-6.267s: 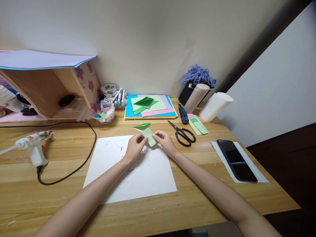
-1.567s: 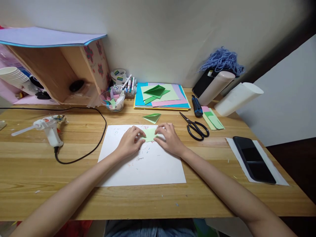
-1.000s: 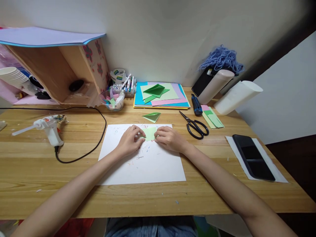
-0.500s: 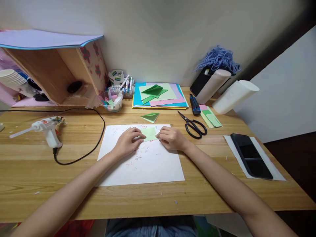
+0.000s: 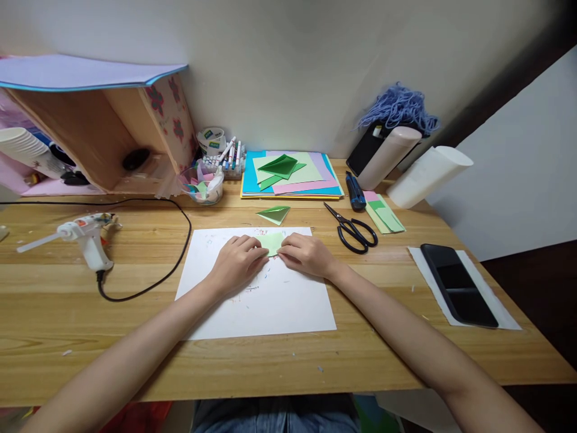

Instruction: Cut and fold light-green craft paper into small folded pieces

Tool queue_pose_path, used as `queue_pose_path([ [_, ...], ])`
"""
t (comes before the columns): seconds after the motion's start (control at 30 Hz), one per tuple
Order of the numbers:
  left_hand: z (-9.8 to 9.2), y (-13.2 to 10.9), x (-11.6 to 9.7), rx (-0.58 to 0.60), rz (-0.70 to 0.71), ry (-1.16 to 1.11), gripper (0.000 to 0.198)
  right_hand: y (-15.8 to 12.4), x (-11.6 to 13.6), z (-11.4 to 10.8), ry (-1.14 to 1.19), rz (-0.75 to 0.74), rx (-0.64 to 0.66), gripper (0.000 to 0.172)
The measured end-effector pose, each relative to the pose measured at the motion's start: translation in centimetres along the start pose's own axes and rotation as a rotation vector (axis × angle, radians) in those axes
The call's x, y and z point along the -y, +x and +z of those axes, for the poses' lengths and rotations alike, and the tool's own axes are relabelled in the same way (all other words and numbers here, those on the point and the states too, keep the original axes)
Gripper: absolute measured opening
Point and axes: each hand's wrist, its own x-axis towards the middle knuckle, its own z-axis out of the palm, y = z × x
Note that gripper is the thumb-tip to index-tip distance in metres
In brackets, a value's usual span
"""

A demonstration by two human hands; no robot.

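I see the left hand (image 5: 238, 261) with thumb and fingers pinched on the left part of the pale green paper (image 5: 271, 243), which lies on the far part of the white sheet (image 5: 293, 307). The right hand (image 5: 307, 255) pinches its near right corner; both sets of fingertips sit closer together than half a second ago.

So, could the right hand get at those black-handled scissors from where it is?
Probably yes: the black-handled scissors lie uncovered on the table, close to the right hand, with nothing standing between. It would likely have to leave the light green paper at its fingertips first.
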Motion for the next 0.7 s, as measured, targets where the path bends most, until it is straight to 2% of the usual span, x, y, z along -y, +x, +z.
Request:
queue_pose_path([
  [0.1, 0.1, 0.0, -0.1, -0.008, 0.018, 0.000, 0.023, 0.1, 0.6, 0.0, 0.072, 0.047, -0.037, 0.017],
  [0.3, 0.1, -0.3, -0.9, -0.097, -0.023, -0.128, 0.018, 0.6, 2.4, -0.1, 0.334, 0.146, -0.175, 0.008],
  [0.43, -0.4, -0.2, -1.4, -0.120, -0.146, -0.318, 0.016, 0.9, 2.9, -0.4, 0.452, 0.239, -0.229, 0.009],
  [0.6, -1.0, 0.2, -0.8, -0.120, -0.337, -0.664, 0.020, 0.8, 1.7, -0.5, 0.600, 0.489, -0.367, 0.015],
  [0.7, -0.8, 0.3, -0.4, -0.042, -0.415, -0.806, 0.021, 0.8, 1.2, -0.1, 0.765, 0.544, -0.277, 0.017],
])
